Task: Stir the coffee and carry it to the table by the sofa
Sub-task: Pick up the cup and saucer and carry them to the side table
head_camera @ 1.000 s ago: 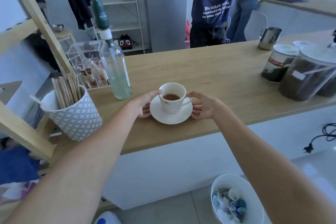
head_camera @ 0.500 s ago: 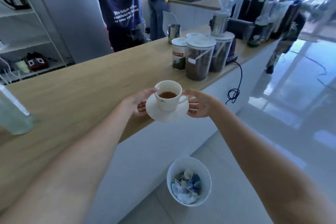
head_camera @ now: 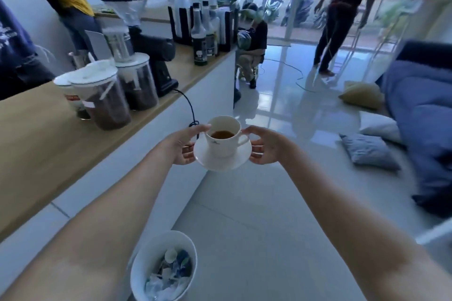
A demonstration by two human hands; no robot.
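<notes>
**Cup and saucer held clear of the counter, over open floor**

A white cup (head_camera: pixel 223 138) of brown coffee (head_camera: pixel 222 134) is seen standing upright on a white saucer (head_camera: pixel 221 159). The saucer is gripped at its opposite rims: the left hand (head_camera: pixel 184 145) is closed on the left rim, thumb above and fingers beneath, and the right hand (head_camera: pixel 265 146) is closed on the right rim in the same manner, beside the cup's handle. Cup and saucer are carried in the air, just off the front edge of the wooden counter (head_camera: pixel 36 134), above pale glossy floor tiles (head_camera: pixel 256 215).

On the counter, near its front edge, lidded jars (head_camera: pixel 105 100) of dark grounds are noted, with a black grinder (head_camera: pixel 156 61) behind them and dark bottles (head_camera: pixel 203 39) toward the far end. A black cable (head_camera: pixel 189 107) hangs down the counter's white front, close to the left hand.

On the floor beneath the left forearm, a white bin (head_camera: pixel 163 266) holding wrappers is recorded. To the right, a blue sofa (head_camera: pixel 420 115) is seen, with cushions (head_camera: pixel 369 154) lying on the floor beside it. A standing person (head_camera: pixel 342 14) and a crouching person (head_camera: pixel 252 49) occupy the floor ahead, near the glass front.
</notes>
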